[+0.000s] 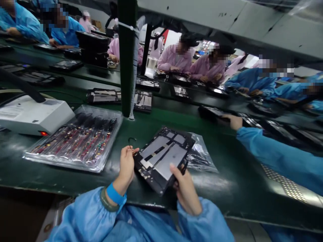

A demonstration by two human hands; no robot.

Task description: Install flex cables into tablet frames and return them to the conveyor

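I hold an opened tablet chassis [164, 158], dark with grey shielding plates and black tape strips, tilted above the green bench. My right hand [185, 191] grips its near right edge, thumb lying on the plate. My left hand [127, 164] is closed at the chassis's left corner, fingers pinched around a thin black curved wire [131, 140]. A clear plastic bag [202, 156] lies under the chassis's right side.
A clear tray [75, 139] of several flex-cable parts lies left; behind it stands a white box device [30, 114] with a red light. A green post [127, 57] rises ahead. A co-worker's blue sleeve [277, 156] and hand reach from the right. More tablets and workers line the belts.
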